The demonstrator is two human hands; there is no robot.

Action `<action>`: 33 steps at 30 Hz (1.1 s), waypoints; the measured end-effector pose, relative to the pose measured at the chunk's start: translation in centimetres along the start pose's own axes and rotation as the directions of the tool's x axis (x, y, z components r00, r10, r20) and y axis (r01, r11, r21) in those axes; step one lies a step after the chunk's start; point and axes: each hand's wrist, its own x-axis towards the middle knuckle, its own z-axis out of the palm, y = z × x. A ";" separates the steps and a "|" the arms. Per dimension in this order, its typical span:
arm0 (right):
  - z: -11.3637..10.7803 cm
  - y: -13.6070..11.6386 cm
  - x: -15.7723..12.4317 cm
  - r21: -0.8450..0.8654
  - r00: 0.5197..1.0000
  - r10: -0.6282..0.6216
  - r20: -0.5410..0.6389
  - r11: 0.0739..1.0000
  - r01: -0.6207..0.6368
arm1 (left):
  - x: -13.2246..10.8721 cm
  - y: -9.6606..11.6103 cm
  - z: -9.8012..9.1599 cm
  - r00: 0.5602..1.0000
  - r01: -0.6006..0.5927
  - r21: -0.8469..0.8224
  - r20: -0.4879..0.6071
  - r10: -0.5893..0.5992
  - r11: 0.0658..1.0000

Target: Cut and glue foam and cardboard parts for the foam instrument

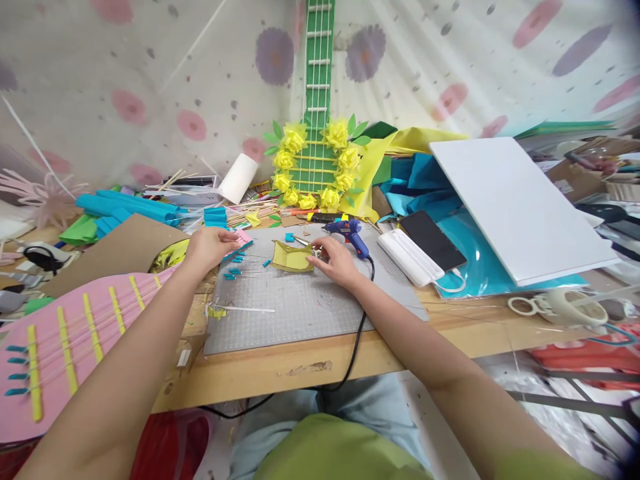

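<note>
My left hand [207,247] is closed at the left of the mat, its fingertips pinching the edge of a small pink piece with blue trim [243,239]. My right hand [336,261] is by a folded yellow-green piece [294,257], thumb and finger closed round the pale handles of small scissors [316,253]. The blades point up and left, partly behind the yellow-green piece. Several short blue rolled bits [233,273] lie below the pink piece, some with thin strings or wires. A blue glue gun [353,237] lies beyond my right hand.
A grey cutting mat [300,313] covers the desk's middle; the glue gun's black cord crosses it. A pink guitar shape [100,320] lies left. A green guitar with yellow flowers [315,160] stands behind. At right are a white power strip [410,257], phone [433,239] and white board [520,207].
</note>
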 end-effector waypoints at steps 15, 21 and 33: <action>1.3 -0.7 -0.3 -0.166 0.984 -0.117 0.136 0.976 0.139 | 1.6 1.6 -0.3 1.000 -0.029 -0.007 0.002 0.029 1.000; 1.3 -0.4 -1.1 -0.132 0.988 -0.090 0.126 0.985 0.107 | 1.0 3.2 1.2 0.995 -0.098 -0.008 0.018 0.098 0.995; 1.8 -0.6 -0.4 -0.081 0.985 -0.122 0.122 0.988 0.132 | -1.0 2.8 1.6 0.975 0.189 -0.144 0.141 -0.169 0.971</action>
